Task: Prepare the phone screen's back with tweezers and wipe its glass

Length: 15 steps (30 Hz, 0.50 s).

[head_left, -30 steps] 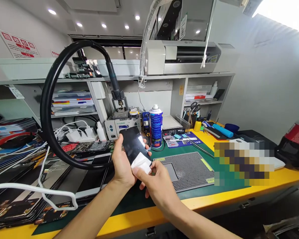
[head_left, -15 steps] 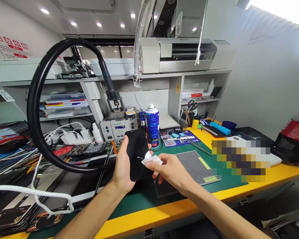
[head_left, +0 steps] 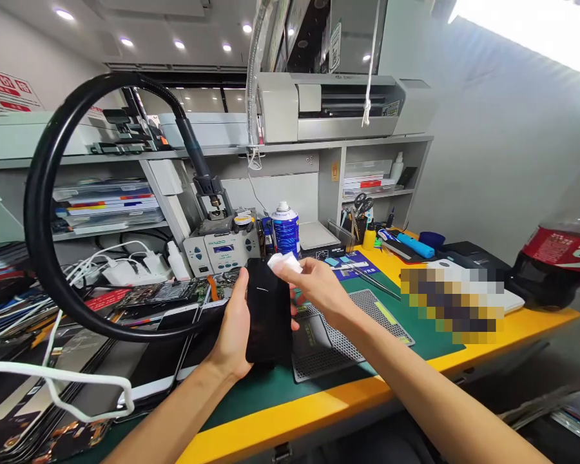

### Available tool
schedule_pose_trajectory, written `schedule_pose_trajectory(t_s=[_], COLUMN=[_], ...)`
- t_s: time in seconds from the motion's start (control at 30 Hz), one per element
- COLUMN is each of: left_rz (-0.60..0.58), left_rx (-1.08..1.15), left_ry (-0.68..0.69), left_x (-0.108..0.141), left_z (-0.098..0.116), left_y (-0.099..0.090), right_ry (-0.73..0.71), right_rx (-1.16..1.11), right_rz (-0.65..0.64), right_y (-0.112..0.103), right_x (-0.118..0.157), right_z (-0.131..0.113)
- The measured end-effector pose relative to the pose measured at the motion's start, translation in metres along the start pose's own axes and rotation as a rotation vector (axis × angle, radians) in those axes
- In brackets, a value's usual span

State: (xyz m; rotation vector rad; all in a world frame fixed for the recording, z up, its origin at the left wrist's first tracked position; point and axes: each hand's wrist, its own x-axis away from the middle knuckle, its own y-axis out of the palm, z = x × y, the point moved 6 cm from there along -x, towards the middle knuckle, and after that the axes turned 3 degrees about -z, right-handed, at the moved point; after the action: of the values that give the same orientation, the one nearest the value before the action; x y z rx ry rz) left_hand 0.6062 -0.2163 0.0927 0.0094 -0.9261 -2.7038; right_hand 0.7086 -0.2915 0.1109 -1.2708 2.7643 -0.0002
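A black phone [head_left: 269, 322] stands nearly upright in my left hand [head_left: 232, 328], the thumb along its left edge and fingertips showing at its right edge. Pinched in my right hand [head_left: 321, 287] is a folded white wipe [head_left: 285, 263], which lies against the upper right part of the dark screen. Behind the phone is a blue spray can [head_left: 285, 231]. A grey perforated mat [head_left: 355, 348] lies on the green work mat [head_left: 430, 332], below my right hand.
Phones and parts [head_left: 77, 386] crowd the left side, with a white cable [head_left: 77, 370] over them. A thick black hose [head_left: 36, 193] loops at the left. Tweezers [head_left: 377, 283], a blue tool [head_left: 415, 245] and a cola bottle [head_left: 560, 258] are at the right.
The wipe and my right hand have moved up the screen to near its top edge. The phone is held more upright and slightly lower. The view has turned a little right.
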Motion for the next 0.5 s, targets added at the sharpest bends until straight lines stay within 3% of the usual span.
schedule_pose_trajectory(t_s=[0.2,0.37,0.5], left_rz=[0.002,-0.026,-0.029], left_rx=[0.072,0.092,0.099], left_ry=[0.053,0.013,0.005], left_x=[-0.001,0.000,-0.001], left_z=[0.003,-0.001,0.000], left_y=[0.004,0.006,0.003], right_ry=[0.017,0.015,0.021], right_rx=[0.007,0.048,0.038], right_rz=[-0.200,-0.014,-0.017], right_y=[0.025,0.009,0.013], right_x=[0.027,0.011,0.010], right_z=[0.019,0.013,0.015])
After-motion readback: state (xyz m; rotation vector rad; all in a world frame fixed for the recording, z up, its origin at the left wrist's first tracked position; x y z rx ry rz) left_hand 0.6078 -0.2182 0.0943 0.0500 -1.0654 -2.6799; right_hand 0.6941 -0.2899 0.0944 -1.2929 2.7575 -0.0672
